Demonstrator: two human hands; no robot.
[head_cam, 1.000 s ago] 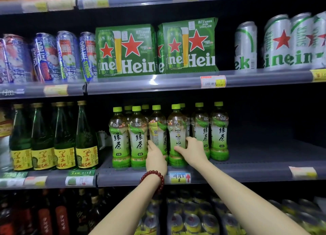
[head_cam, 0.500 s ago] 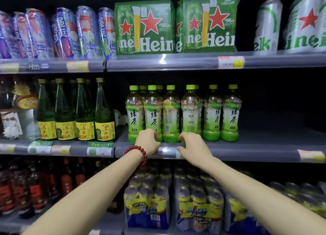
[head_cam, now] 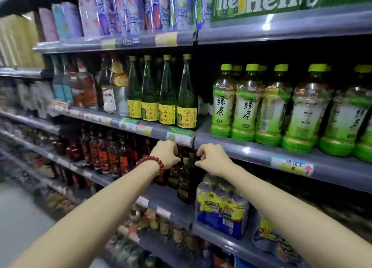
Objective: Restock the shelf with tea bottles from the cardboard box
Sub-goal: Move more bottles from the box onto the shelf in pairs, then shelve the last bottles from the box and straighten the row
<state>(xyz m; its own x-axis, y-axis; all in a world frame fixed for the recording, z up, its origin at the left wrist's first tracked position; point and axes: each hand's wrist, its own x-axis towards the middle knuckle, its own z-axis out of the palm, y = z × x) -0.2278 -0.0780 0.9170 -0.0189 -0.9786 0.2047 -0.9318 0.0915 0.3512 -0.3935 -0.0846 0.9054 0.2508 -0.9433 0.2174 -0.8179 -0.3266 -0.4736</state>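
A row of green tea bottles (head_cam: pixel 285 108) stands on the shelf (head_cam: pixel 281 157), so some stocking looks done. Below that shelf's front edge, the left hand (head_cam: pixel 168 156) and right hand (head_cam: pixel 212 159) hang loosely curled, holding nothing. The cardboard box is out of view, so how much remains cannot be judged.

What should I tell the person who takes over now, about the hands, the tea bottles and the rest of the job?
Left hand: loosely curled, holds nothing, below the shelf edge.
Right hand: the same, beside it.
Tea bottles: upright in a row at the shelf front, right of the glass bottles.
Done: that row is placed.
Left: the box is not in view; find it and check for more bottles.
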